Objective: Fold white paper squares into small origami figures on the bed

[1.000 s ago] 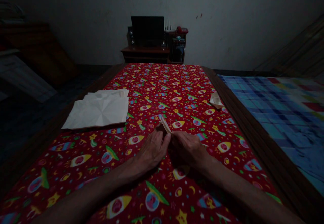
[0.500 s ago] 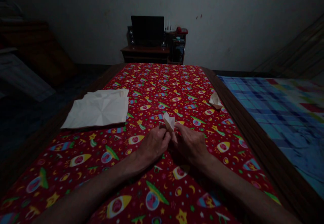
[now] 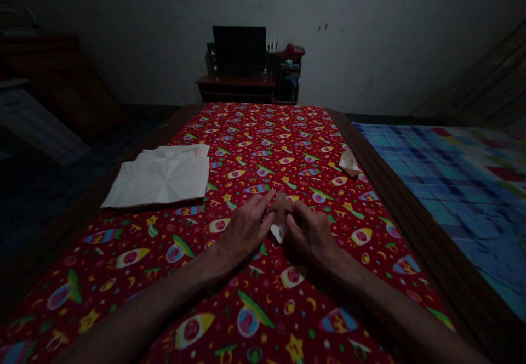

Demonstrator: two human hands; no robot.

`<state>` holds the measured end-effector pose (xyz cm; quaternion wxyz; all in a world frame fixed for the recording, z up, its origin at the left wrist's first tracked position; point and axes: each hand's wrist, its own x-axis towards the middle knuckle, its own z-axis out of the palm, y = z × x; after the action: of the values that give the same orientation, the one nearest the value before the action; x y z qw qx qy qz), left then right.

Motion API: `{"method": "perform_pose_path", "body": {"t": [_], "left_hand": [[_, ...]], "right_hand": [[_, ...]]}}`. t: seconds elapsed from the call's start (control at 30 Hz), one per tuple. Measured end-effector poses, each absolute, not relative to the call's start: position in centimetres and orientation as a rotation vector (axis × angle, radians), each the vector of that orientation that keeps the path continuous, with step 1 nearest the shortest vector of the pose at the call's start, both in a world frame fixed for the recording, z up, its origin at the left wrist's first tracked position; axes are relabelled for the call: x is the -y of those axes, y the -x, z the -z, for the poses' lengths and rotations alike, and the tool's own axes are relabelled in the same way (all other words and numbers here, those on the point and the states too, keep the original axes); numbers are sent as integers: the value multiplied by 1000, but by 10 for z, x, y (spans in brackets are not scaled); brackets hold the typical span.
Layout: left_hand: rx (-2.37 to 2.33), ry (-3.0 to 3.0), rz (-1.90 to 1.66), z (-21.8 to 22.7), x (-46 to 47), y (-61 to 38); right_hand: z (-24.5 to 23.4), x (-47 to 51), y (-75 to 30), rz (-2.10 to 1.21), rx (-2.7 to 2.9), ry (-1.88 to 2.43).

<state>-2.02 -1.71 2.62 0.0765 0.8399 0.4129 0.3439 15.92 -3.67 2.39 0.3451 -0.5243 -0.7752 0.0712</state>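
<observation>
Between my two hands is a small folded piece of paper [image 3: 281,219], brown on its upper part and white toward the pointed end that faces me. My left hand [image 3: 250,222] has its thumb and fingers closed on the paper's left edge. From the other side, my right hand [image 3: 311,227] pinches the right edge, its fingers curled. Both hands rest low over the red patterned cloth [image 3: 230,309]. At the cloth's right edge lies another small folded paper [image 3: 349,163], white and brown, apart from my hands.
A stack of creased white paper sheets [image 3: 164,180] lies on the left of the cloth-covered table. Brown table borders [image 3: 435,243] run along the sides. Beyond the far end stands a desk with a dark monitor [image 3: 239,49] and a red telephone [image 3: 295,50]. Blue checked bedding [image 3: 411,172] is at right.
The folded paper has been turned and lowered between my fingers: its white tip stood up away from me and now a white point faces me, with brown showing above.
</observation>
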Motion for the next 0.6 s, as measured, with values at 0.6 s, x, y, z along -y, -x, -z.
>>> {"method": "perform_pose_path", "body": {"t": [0.6], "left_hand": [[-1372,-2495,-755,-23,21,27]], "right_hand": [[-20,32,-172,-151,2194,1533]]}}
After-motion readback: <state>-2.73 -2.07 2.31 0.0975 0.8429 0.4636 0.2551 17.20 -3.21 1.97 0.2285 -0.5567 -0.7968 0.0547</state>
